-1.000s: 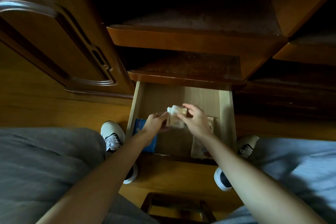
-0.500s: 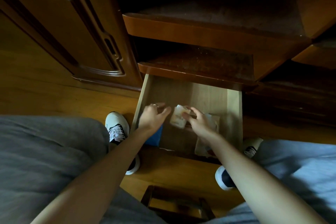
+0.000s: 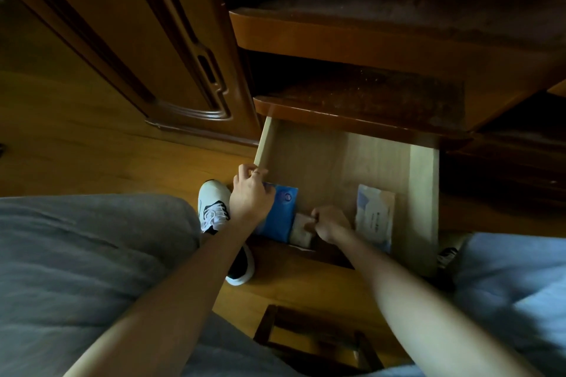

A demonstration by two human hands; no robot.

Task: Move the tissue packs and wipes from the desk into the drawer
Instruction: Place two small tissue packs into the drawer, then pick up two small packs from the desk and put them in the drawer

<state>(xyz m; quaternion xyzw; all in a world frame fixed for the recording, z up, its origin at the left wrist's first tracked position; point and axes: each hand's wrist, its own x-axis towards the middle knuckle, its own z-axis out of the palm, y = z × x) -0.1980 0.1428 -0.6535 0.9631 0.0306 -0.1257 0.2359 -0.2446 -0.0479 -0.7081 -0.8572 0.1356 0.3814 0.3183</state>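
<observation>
Tucking a small pale tissue pack (image 3: pixel 301 228) down at the near edge of the open drawer (image 3: pixel 421 193), the right hand (image 3: pixel 329 222) has its fingers curled narrow around the pack's side, pinching it as it goes in between the other two items. And there they are: a blue pack (image 3: pixel 283 211) lies flat on the left of the drawer floor, and a pale, light-blue printed pack (image 3: pixel 375 214), likely the wipes, lies on the right, just beside the right hand.

Over on the other side, the left hand (image 3: pixel 249 194) rests across the blue pack's left end, fingers loosely bent up by the drawer's left wall; whether it's gripping that pack or only steadying it, I cannot tell.

So where does that leave us? Three packs in the drawer, one of them not yet let go. The desk top is out of sight from this angle, only dark shelves (image 3: pixel 352 40) above, so whether anything remains up there can't be called. By my reading this is late in the job: release the small pack, then check the desk.
</observation>
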